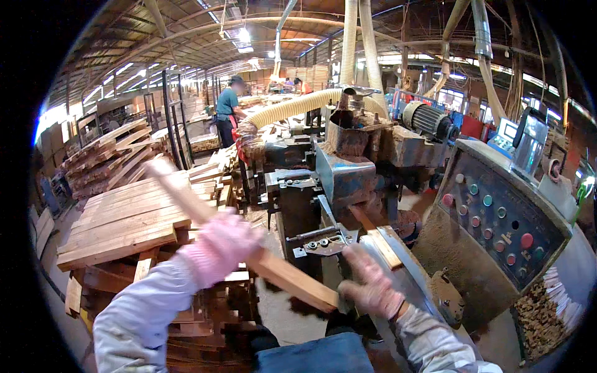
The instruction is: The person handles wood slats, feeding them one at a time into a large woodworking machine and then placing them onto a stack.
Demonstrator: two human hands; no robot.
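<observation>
A pale wooden board [295,281] slants across in front of me, its far end blurred over the stack on my left. My left hand [225,247], in a pink glove, is wrapped round the board's middle. My right hand [373,287], in a worn, dusty glove, is beside the board's near end, fingers stretched toward the machine; it appears to hold nothing. Just ahead of that hand, another wooden strip [384,244] lies on the machine's feed bed. Left of the strip is a metal guide plate with bolts [326,242].
Stacked boards [124,214] fill the left side. A dusty control panel [491,217] with coloured buttons stands at right. Beyond the feed are the machine's housing [345,177], a motor [426,119] and a ribbed hose [292,109]. Another person [229,109] stands farther back.
</observation>
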